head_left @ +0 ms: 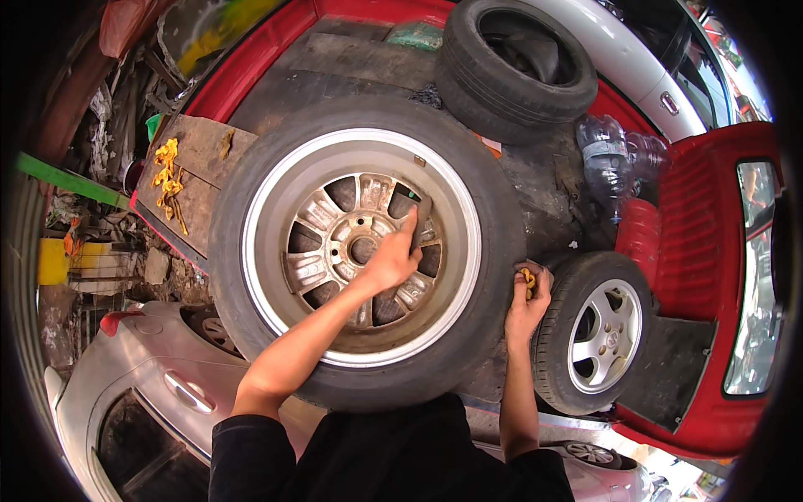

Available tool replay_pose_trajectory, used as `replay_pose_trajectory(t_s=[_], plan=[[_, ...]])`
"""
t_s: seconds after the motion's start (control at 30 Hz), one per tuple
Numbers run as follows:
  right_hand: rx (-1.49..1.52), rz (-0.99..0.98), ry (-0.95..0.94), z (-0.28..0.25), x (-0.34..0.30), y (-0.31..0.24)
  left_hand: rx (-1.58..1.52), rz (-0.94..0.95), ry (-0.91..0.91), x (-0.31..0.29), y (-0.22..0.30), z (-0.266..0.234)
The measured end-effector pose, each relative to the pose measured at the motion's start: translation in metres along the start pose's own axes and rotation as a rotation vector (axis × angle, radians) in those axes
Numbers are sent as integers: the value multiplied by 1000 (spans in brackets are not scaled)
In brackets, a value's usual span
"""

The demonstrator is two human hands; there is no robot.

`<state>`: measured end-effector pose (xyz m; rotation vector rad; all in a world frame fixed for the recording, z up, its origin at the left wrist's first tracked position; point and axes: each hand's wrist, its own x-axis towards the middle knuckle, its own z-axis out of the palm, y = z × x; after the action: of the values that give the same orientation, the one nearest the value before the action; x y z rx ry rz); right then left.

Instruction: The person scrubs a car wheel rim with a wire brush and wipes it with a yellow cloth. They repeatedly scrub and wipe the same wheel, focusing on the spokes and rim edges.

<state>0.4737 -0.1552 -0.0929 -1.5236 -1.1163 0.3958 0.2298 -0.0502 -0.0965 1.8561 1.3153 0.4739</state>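
Observation:
A large wheel lies flat in front of me, its black tire (242, 167) around a silver rim (374, 192) with dusty, brown-stained spokes. My left hand (391, 261) reaches over the rim, index finger stretched along a small dark flat piece (424, 209) against the rim's inner right side; its exact kind is not clear. My right hand (527, 308) is closed around a crumpled yellow rag (528, 281). It is between the large tire and a smaller wheel (604, 335) with a silver rim, which leans at the right.
Another tire (516, 71) lies at the far side. Clear plastic bottles (604, 159) and a red container (638, 237) are at the right. Yellow rags (169, 180) lie on a wooden board (196, 134). A red truck cab (711, 217) and a silver car (159, 360) flank the bed.

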Motion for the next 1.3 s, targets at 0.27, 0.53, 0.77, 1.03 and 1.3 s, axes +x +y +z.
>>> replay_pose_trajectory(t_s=[0.27,0.53,0.77,1.03,1.3], plan=[[-13,-46,-10,1,2,1,-31,-204,-87,7,12,-6],[9,31,-9,1,0,0,32,-146,-80,4,22,-10],[26,53,-16,0,0,3,30,-119,41,9,13,-14],[7,29,-2,1,-1,2,11,-252,148,14,20,-12],[32,20,9,1,-1,2,42,-212,43,6,38,-15]])
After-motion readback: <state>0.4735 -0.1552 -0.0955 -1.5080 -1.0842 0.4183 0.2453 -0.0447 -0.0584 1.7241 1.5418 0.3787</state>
